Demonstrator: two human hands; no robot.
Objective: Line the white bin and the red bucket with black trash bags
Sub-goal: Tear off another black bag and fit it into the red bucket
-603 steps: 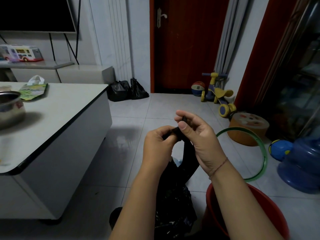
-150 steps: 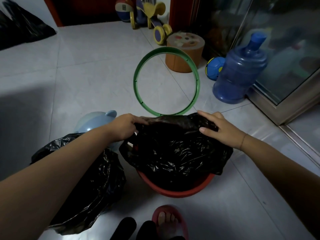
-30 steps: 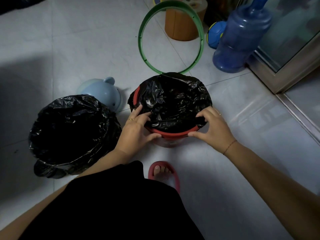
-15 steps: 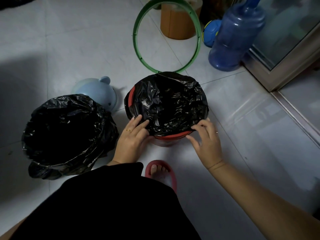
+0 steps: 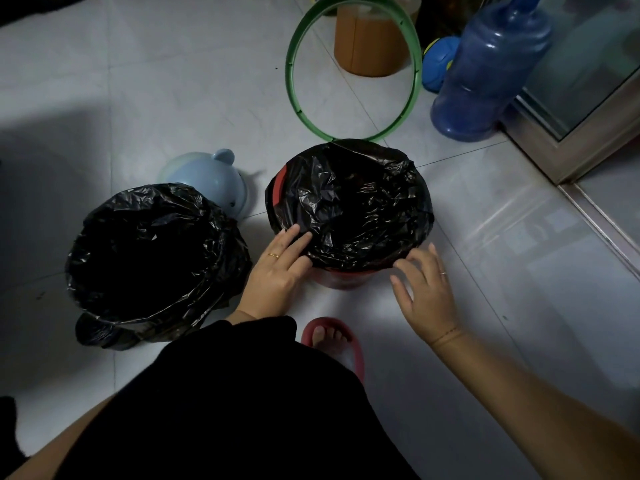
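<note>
Fingers (image 5: 293, 235) loosening off the rim, and the red bucket (image 5: 341, 279) is looking lined.
Left hand (image 5: 282, 268) is resting flat on the black trash bag (image 5: 353, 202) at the near edge, right hand (image 5: 426, 289) is opening just beside it; bin (image 5: 156, 318), on my left, is sitting bagged already.

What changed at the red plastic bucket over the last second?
Both hands let go of the crinkled black trash bag: left hand now lies flat on its near edge, right hand opened beside the red plastic bucket. The bag-covered bin stayed put.

A green hoop (image 5: 290, 69) lies on the floor (image 5: 173, 81) near a blue water jug (image 5: 485, 74)
</note>
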